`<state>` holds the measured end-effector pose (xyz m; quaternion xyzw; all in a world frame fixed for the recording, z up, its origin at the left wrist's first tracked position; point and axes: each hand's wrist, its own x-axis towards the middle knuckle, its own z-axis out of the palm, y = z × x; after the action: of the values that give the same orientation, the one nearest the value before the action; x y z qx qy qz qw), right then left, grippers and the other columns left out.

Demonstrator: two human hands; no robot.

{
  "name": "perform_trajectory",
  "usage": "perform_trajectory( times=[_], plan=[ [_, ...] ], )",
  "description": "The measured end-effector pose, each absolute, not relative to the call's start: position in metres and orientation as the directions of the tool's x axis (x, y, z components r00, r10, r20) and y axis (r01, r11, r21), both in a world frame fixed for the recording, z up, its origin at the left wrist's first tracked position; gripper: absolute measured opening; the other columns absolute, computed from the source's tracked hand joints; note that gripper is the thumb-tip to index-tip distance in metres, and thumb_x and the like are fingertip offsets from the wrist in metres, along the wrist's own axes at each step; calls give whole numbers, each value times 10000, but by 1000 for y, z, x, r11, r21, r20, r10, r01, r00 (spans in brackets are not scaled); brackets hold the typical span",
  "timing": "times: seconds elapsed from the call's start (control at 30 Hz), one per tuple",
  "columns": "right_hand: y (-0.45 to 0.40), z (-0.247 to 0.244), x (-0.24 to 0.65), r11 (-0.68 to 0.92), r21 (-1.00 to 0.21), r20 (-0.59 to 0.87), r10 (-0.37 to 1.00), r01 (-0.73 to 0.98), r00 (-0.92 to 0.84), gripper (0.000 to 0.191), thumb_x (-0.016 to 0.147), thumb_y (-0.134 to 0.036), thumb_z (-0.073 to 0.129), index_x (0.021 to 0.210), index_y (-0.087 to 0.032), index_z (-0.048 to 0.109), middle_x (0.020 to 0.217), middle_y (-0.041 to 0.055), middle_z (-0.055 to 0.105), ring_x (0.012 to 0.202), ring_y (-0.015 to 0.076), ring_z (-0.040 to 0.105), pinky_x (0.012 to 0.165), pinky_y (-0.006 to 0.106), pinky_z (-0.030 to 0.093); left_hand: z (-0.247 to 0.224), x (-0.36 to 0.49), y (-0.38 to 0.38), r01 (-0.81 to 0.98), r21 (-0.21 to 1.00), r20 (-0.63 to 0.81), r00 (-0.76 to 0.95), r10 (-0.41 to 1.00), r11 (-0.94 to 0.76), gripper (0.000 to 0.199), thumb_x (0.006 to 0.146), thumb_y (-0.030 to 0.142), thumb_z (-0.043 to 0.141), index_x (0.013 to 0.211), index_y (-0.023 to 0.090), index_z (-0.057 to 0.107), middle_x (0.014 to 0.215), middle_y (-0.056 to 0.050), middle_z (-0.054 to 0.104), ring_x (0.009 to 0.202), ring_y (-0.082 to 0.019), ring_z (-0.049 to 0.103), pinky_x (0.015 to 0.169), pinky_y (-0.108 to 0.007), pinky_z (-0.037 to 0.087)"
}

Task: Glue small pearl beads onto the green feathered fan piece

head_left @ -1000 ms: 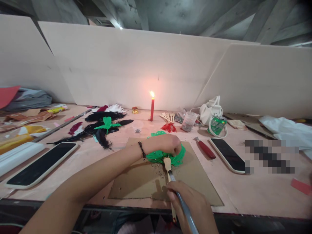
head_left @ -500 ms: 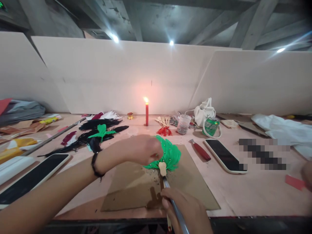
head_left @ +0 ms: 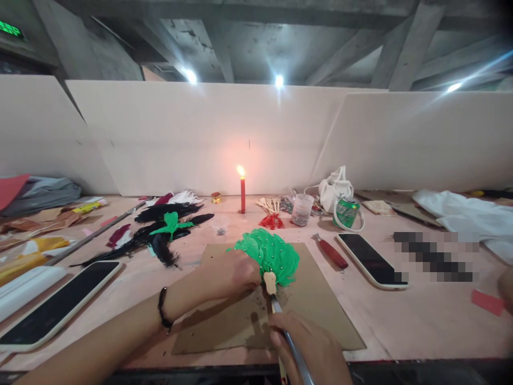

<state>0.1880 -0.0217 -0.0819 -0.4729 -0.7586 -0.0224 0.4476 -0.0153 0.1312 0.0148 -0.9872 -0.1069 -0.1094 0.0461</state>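
Note:
A green feather fan (head_left: pixel 269 252) dotted with small pearly beads lies over a brown cardboard sheet (head_left: pixel 320 299). Its pale wooden handle piece (head_left: pixel 270 282) points toward me. My left hand (head_left: pixel 236 274), with a dark bracelet on the wrist, is closed at the fan's lower left edge; what its fingertips grip is hidden. My right hand (head_left: pixel 306 345) is wrapped round a grey metallic tool (head_left: pixel 295 350), whose far end reaches the wooden piece. A thin light stick also runs down beside the right hand's fingers.
A lit red candle (head_left: pixel 242 195) stands behind the fan. Black feathers (head_left: pixel 162 240) lie left; a clear cup (head_left: pixel 302 209), green can (head_left: pixel 345 213), red-handled tool (head_left: pixel 331 251) and phone (head_left: pixel 371 261) are right. Another phone (head_left: pixel 60 305) is at left. Another person's hand (head_left: pixel 505 286) shows at right.
My left hand has moved left and down from the fan's upper left part, uncovering more of the green feathers. My right hand keeps its hold. The view has tilted slightly up.

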Motion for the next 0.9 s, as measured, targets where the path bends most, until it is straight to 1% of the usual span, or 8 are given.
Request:
perform_trajectory(
  times=[0.1, 0.27, 0.4, 0.5, 0.6, 0.7, 0.77, 0.9],
  plan=[
    [-21, -84, 190, 572, -387, 647, 727, 724, -229, 220, 1091, -243, 535, 1074, -301, 747, 872, -22, 840, 702, 195, 852, 612, 214, 595, 16, -13, 125, 225, -103, 242, 950, 195, -969, 317, 986, -12, 617, 862, 226, 787, 838, -12, 789, 762, -182, 706, 674, -297, 493],
    [-21, -85, 192, 560, -405, 635, 741, 723, -218, 208, 1098, -216, 552, 1098, -299, 743, 895, -18, 847, 723, 184, 849, 633, 205, 587, 19, -19, 117, 274, -148, 254, 939, 231, -950, 346, 972, -67, 603, 777, 194, 720, 785, -24, 758, 703, -175, 670, 679, -289, 488],
    [-24, -82, 190, 566, -420, 644, 737, 710, -206, 206, 1122, -260, 550, 1082, -282, 751, 888, -3, 851, 720, 180, 849, 642, 198, 595, 31, -35, 91, 343, -142, 305, 908, 288, -929, 355, 1044, 0, 537, 817, 191, 731, 785, -24, 755, 662, -175, 659, 637, -290, 470],
    [-26, -78, 189, 551, -456, 646, 745, 698, -166, 228, 1152, -306, 541, 1079, -282, 756, 914, 0, 869, 752, 186, 861, 663, 200, 614, 30, -47, 54, 361, 18, 461, 825, 328, -932, 331, 1106, 134, 520, 889, 212, 757, 823, -31, 790, 679, -183, 697, 617, -290, 481],
    [-28, -70, 187, 580, -472, 695, 708, 664, -124, 261, 1183, -353, 529, 1098, -292, 768, 923, -3, 889, 755, 186, 871, 660, 198, 637, 12, -47, 21, 405, 303, 551, 664, 505, -863, 254, 1117, 181, 573, 1015, 249, 795, 878, -28, 826, 746, -180, 755, 679, -261, 551],
    [-28, -61, 186, 669, -450, 810, 585, 592, -45, 221, 1177, -358, 566, 1098, -306, 766, 912, 0, 891, 816, 213, 882, 801, 266, 703, -10, -33, 4, 362, 569, 513, 546, 663, -738, 227, 1093, 276, 660, 928, 280, 815, 808, -12, 822, 707, -179, 769, 651, -248, 569],
    [-29, -57, 185, 715, -477, 843, 537, 511, 35, 137, 1156, -359, 626, 1111, -321, 749, 904, 4, 873, 817, 217, 870, 833, 308, 721, -19, -21, 1, 310, 711, 442, 500, 745, -631, 235, 1075, 379, 701, 905, 299, 842, 808, -16, 832, 722, -195, 780, 669, -266, 579],
    [-32, -58, 180, 774, -564, 819, 570, 287, 72, 32, 1111, -342, 729, 1133, -324, 715, 927, 7, 864, 705, 180, 847, 618, 218, 690, -23, -12, 2, 239, 873, 277, 475, 835, -425, 241, 1003, 491, 779, 880, 319, 896, 839, -34, 854, 807, -227, 788, 755, -298, 576]
  ],
)
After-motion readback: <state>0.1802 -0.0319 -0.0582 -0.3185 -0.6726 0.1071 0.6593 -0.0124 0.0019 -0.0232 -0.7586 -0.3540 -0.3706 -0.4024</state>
